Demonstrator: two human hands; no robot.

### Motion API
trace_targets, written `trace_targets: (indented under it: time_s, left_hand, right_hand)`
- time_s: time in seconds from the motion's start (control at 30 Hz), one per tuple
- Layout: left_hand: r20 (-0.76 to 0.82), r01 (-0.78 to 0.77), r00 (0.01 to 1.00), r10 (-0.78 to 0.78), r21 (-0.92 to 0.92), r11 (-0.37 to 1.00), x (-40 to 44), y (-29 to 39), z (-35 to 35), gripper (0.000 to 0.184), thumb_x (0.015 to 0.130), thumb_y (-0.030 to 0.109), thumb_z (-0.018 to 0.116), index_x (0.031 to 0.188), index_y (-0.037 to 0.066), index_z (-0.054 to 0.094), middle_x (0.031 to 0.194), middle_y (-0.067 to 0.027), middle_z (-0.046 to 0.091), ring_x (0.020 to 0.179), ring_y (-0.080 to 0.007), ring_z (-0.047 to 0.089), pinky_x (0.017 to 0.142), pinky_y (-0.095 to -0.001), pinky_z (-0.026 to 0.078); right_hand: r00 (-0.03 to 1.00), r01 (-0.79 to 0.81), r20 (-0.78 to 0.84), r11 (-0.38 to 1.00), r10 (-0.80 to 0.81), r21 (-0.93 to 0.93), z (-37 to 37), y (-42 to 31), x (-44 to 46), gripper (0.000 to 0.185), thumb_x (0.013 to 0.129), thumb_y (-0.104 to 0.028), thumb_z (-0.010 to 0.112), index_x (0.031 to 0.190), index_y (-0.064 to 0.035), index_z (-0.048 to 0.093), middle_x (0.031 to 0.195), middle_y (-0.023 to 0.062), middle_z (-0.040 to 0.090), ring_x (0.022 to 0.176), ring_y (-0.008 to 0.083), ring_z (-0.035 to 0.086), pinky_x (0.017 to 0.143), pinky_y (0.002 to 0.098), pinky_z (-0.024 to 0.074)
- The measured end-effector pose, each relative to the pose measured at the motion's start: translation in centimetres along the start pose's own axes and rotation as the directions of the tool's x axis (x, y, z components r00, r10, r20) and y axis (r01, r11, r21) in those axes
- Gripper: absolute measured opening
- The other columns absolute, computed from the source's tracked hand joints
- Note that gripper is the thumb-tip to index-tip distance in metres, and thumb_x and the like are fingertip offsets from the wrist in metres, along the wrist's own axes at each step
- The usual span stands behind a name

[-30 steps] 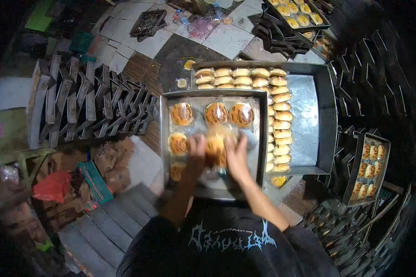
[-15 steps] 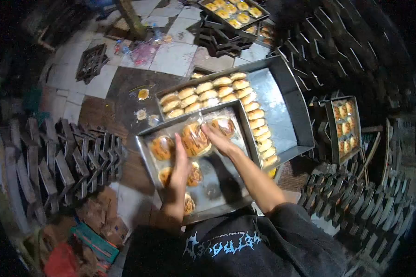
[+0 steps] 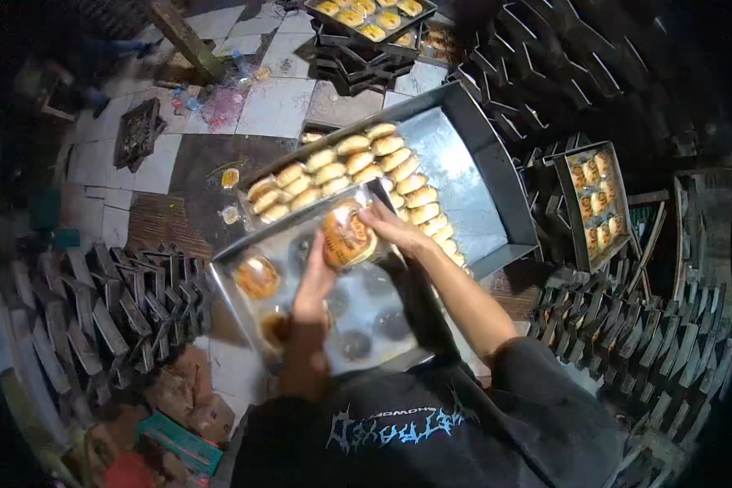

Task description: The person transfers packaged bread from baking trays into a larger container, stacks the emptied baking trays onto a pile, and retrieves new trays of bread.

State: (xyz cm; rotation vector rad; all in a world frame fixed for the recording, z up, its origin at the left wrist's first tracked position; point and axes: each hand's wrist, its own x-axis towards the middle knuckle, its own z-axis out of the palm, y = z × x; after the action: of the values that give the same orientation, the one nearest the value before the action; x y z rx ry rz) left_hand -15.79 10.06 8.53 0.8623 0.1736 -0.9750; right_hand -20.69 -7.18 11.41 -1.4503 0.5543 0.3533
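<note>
Between my two hands are wrapped buns, pressed together above a shallow metal tray. My left hand grips their left side, and my right hand holds their upper right. In the tray a bun lies at the left, with another below it, partly behind my left forearm. Behind and to the right, a deeper metal box holds rows of wrapped pale buns standing on edge.
Stacked empty trays stand left and right. A tray of wrapped buns sits at the right, another tray of buns at the top. Loose wrapped pieces lie on a dark floor patch. At far upper left, a person's leg is faintly visible.
The view has turned, and the trays appear tilted and further left. My hands have lifted the buns from the tray's top row, leaving fewer buns in it.
</note>
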Motion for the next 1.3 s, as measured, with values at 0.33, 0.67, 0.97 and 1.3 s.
trace_targets:
  time_s: [0.33,0.67,0.97,1.3]
  left_hand:
    - [-0.436,-0.054,0.889,0.139,0.203,0.978,-5.7,-4.9,10.9,0.065,0.085,0.052,0.034,0.129,0.004,0.029,0.126,-0.0193,0.038,0.114,-0.0318,0.041,0.092,-0.046,0.036]
    - [-0.122,0.132,0.988,-0.096,0.325,0.937,12.8,-22.7,19.7,0.063,0.084,0.049,0.037,0.128,0.003,0.03,0.126,-0.0206,0.037,0.114,-0.0353,0.039,0.094,-0.046,0.034]
    - [-0.269,0.108,0.946,0.181,0.788,0.606,9.0,-26.9,20.8,0.061,0.084,0.045,0.04,0.127,0.003,0.031,0.127,-0.0217,0.036,0.114,-0.0385,0.038,0.095,-0.046,0.031]
    - [0.146,-0.11,0.984,0.103,0.949,-0.294,7.4,-30.1,21.3,0.063,0.083,0.029,0.046,0.131,-0.003,0.019,0.133,-0.0281,0.018,0.124,-0.0438,0.017,0.1,-0.0534,0.013]
  right_hand:
    - [0.878,0.445,0.101,0.875,-0.468,0.188,-7.9,1.2,-7.8,0.089,0.075,-0.035,0.063,0.133,0.0022,0.006,0.129,0.022,0.03,0.121,0.0296,0.027,0.1,0.0347,0.0231]
    - [0.725,-0.648,0.419,0.336,0.546,0.683,-31.2,15.2,-4.7,0.059,0.078,-0.057,0.044,0.113,-0.0106,0.051,0.112,0.0072,0.055,0.095,0.023,0.056,0.084,0.0402,0.0427]
    - [0.566,-0.796,0.496,0.282,0.659,0.535,-27.2,21.7,2.9,0.053,0.08,-0.05,0.046,0.102,-0.0041,0.058,0.102,0.0105,0.058,0.095,0.0214,0.054,0.078,0.0344,0.0443]
    - [0.968,-0.165,-0.186,0.986,0.166,0.025,-29.9,25.1,6.1,0.041,0.085,-0.038,0.045,0.101,-0.0013,0.057,0.101,0.0056,0.059,0.092,0.0186,0.055,0.075,0.0309,0.0456]
